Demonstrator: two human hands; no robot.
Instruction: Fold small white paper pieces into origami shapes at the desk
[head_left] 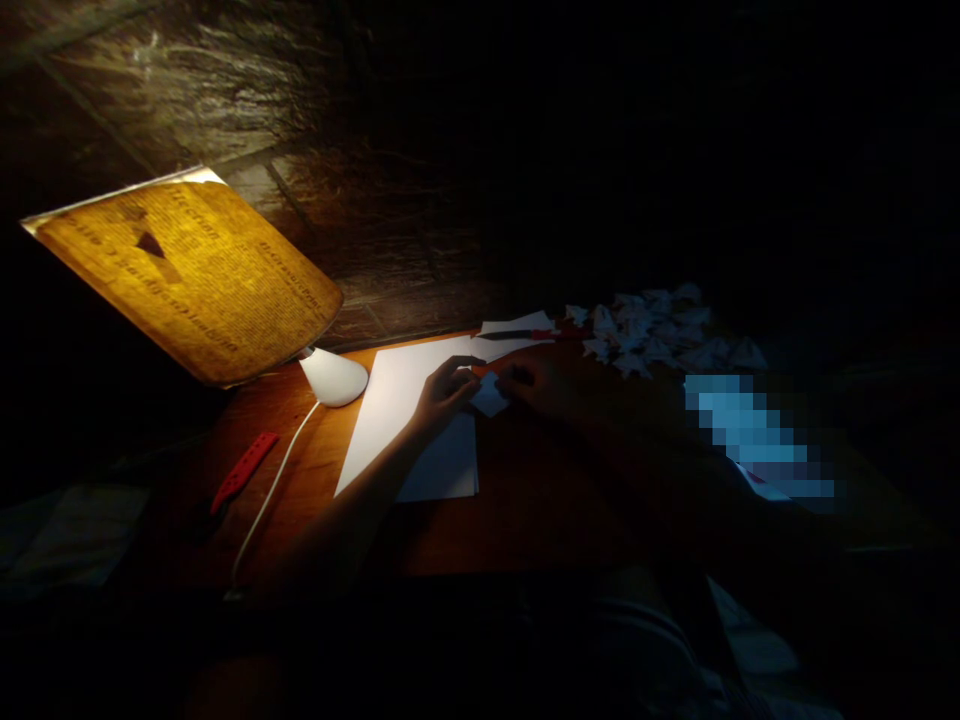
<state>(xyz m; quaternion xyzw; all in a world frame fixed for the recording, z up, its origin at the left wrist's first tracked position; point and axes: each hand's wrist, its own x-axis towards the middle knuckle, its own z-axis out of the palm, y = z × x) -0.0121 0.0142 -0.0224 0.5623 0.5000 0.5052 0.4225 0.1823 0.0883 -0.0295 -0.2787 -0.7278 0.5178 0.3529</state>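
Observation:
The scene is very dark, lit only by a small lamp. My left hand [444,392] and my right hand [534,385] meet over a small folded piece of white paper [490,396], fingers pinched on its edges. They work above a stack of white paper sheets [409,420] lying on a wooden table [525,500]. A heap of small folded white paper pieces [652,330] lies to the right, beyond my right hand. A dark pen or knife with a red part [517,334] rests on paper just behind my hands.
A white lamp [334,377] with a cord stands left of the sheets, shaded by a leaning newspaper page [187,275]. A red strip-like tool [244,470] lies at the table's left. A glowing blue screen [757,435] sits at right. Stone wall behind.

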